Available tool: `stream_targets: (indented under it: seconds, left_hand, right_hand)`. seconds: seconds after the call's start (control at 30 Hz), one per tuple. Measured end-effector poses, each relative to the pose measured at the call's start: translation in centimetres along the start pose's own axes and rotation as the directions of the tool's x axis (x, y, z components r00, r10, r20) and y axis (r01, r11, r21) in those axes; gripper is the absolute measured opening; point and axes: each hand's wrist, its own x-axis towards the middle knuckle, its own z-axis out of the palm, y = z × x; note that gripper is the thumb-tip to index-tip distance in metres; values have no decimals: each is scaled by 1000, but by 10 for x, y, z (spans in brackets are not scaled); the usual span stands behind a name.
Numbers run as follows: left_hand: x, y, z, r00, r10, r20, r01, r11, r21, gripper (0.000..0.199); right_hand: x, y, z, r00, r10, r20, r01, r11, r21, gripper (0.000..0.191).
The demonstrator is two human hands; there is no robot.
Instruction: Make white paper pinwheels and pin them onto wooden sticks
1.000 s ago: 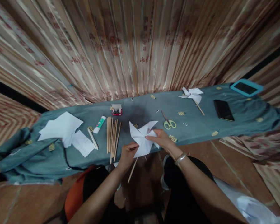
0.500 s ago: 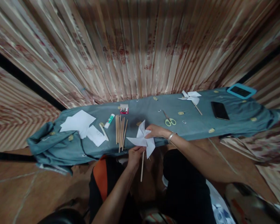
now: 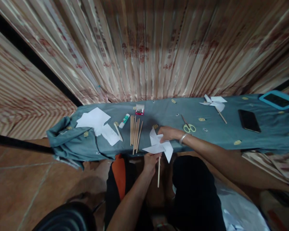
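A white paper pinwheel [image 3: 168, 149] on a thin wooden stick [image 3: 159, 173] is held at the near edge of the cloth-covered table. My left hand [image 3: 151, 161] is closed at the pinwheel's lower side, by the top of the stick; its fingertips are partly hidden behind the paper. From the right, my right hand [image 3: 170, 133], with a bangle at the wrist, presses its fingers on the pinwheel's centre. Left of the pinwheel lie several loose wooden sticks [image 3: 135, 131]. Green-handled scissors [image 3: 189, 128] rest beyond my right wrist.
On the table [image 3: 159, 112] are white paper sheets [image 3: 93, 118], a glue stick [image 3: 124, 120], a whitish rod [image 3: 118, 132] and a small red box [image 3: 140, 110]. Farther right lie another pinwheel [image 3: 214, 102], a black phone [image 3: 249, 120] and a blue-framed tablet [image 3: 278, 99].
The camera view has shifted, so the table and its objects appear farther right. Both hands keep their hold on the pinwheel, which is turned slightly.
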Motion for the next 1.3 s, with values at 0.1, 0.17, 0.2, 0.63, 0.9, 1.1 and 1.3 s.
stream_targets:
  seconds: [0.1, 0.17, 0.2, 0.63, 0.9, 1.1, 1.3]
  left_hand:
    - [2, -1, 0, 1000, -7, -1, 7, 1000, -1, 27]
    - [3, -2, -1, 1000, -14, 1, 14, 1000, 3, 27]
    - [4, -3, -1, 1000, -16, 5, 16, 1000, 5, 26]
    - [6, -5, -2, 999, -27, 18, 27, 1000, 8, 33]
    - [7, -7, -3, 1000, -20, 17, 20, 1000, 12, 34]
    - [3, -6, -1, 1000, -2, 27, 3, 1000, -9, 32]
    - [0, -4, -2, 999, 15, 40, -14, 1000, -23, 30]
  right_hand:
    - [2, 0, -2, 999, -1, 40, 3, 999, -49, 7]
    - [3, -1, -4, 998, 6, 66, -2, 997, -72, 11]
    - [3, -1, -5, 997, 12, 77, -6, 997, -83, 14]
    - [7, -11, -13, 984, 64, 164, -34, 983, -182, 29]
    - [10, -14, -13, 979, 92, 183, -53, 977, -205, 29]
    - [11, -9, -10, 982, 49, 184, -10, 979, -203, 33]
    - [8, -6, -11, 979, 25, 201, 9, 986, -164, 32]
